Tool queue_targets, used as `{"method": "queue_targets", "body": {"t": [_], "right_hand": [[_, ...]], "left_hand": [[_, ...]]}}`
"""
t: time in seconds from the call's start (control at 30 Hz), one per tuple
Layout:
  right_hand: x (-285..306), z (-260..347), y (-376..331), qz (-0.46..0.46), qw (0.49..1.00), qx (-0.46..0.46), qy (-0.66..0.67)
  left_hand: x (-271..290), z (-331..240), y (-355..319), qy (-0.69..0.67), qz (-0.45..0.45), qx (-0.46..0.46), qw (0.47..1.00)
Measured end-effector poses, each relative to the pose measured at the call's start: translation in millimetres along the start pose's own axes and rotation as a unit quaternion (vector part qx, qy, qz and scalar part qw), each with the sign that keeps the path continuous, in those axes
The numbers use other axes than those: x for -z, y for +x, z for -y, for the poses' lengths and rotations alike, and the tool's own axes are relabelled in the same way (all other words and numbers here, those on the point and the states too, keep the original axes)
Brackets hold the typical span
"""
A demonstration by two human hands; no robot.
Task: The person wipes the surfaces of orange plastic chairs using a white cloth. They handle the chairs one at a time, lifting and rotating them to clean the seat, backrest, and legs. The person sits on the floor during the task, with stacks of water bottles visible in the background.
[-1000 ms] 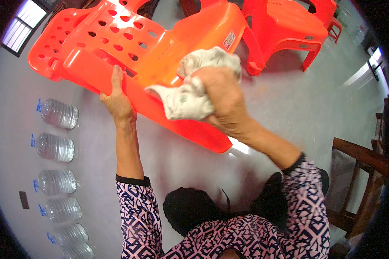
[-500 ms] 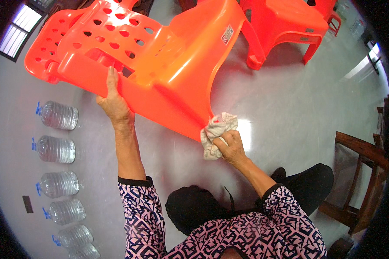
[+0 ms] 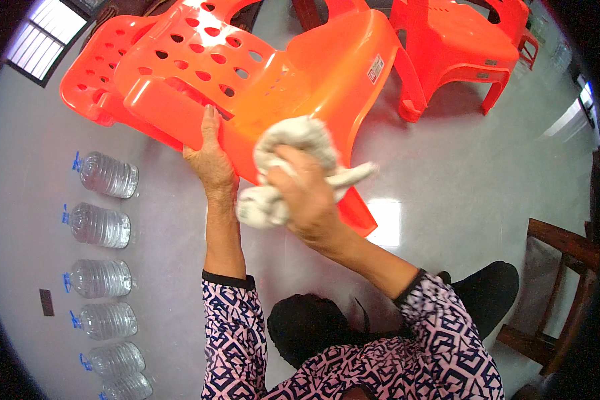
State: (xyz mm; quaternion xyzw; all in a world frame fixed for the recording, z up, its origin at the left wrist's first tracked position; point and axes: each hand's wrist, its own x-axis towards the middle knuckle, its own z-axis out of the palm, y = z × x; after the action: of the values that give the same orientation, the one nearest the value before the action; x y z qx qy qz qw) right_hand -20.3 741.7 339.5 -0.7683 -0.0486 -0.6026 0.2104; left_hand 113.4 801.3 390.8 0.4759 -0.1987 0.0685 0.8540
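A glossy orange-red plastic chair (image 3: 293,80) with drop-shaped holes is held tilted in front of me. My left hand (image 3: 212,160) grips its near side, thumb on top and the fingers hidden behind the edge. Bunched in my right hand (image 3: 307,197) is a whitish cloth (image 3: 299,133), which lies over the lower part of the chair near a leg. The hand and cloth are slightly blurred, and whether the cloth presses on the plastic cannot be told. Beyond the leg, its tip (image 3: 360,220) sticks out past my right hand.
Another red plastic chair (image 3: 450,40) stands at the back right, with a small red stool (image 3: 528,48) beyond it. Several clear water bottles (image 3: 101,278) with blue handles lie in a row at left. A dark wooden chair (image 3: 563,243) is at the right edge.
My right hand and the cloth have moved left and up from the tip of the chair leg onto the chair's side. The whole scene has shifted slightly right; my left hand keeps its grip.
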Motion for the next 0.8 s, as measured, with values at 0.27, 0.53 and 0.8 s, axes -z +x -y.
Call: {"method": "queue_targets", "body": {"t": [0.27, 0.53, 0.8], "right_hand": [[-16, -3, -86, 0.103, 0.980, -0.058, -0.159], [51, -31, -189, 0.207, 0.956, -0.089, -0.189], [118, -12, -55, 0.075, 0.813, -0.573, 0.067]], "left_hand": [[7, -1, 1, 0.005, -0.005, -0.040, 0.999], [8, -5, -4, 0.028, 0.007, -0.005, 1.000], [16, -6, 1, 0.019, -0.007, 0.005, 1.000]]}}
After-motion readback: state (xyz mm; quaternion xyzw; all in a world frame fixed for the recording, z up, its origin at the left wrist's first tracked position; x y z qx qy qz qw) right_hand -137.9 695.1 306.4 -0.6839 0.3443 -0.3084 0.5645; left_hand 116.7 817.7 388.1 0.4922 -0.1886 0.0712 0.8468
